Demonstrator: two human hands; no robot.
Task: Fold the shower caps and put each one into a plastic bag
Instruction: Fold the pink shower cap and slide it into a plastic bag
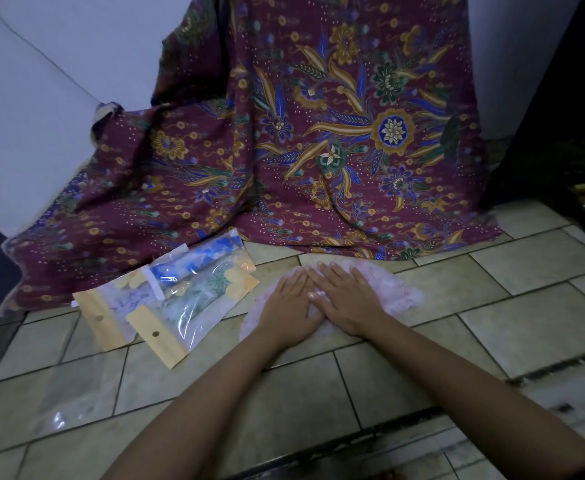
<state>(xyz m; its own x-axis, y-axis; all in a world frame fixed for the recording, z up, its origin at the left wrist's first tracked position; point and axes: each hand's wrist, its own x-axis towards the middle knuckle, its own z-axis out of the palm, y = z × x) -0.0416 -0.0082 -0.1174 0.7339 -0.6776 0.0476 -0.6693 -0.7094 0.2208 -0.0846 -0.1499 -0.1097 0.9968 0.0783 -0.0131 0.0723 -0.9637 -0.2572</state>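
A pale pink shower cap [400, 294] lies spread flat on the tiled floor. My left hand [289, 306] and my right hand [344, 297] rest flat on it, fingers apart and pointing away from me, the right hand partly over the left. To the left lie three plastic bags with yellow header strips, each with a folded cap inside: a blue-flowered one [197, 261], a green-patterned one [194, 306] and a pale purple one [124, 303]. A limp clear plastic bag [69, 393] lies on the tiles at the near left.
A maroon batik cloth [319, 133] hangs down and spreads over the floor just behind the cap and bags. A white wall [41, 98] is at the left, dark furniture [561, 133] at the right. A dark floor gap [370, 434] runs under my forearms.
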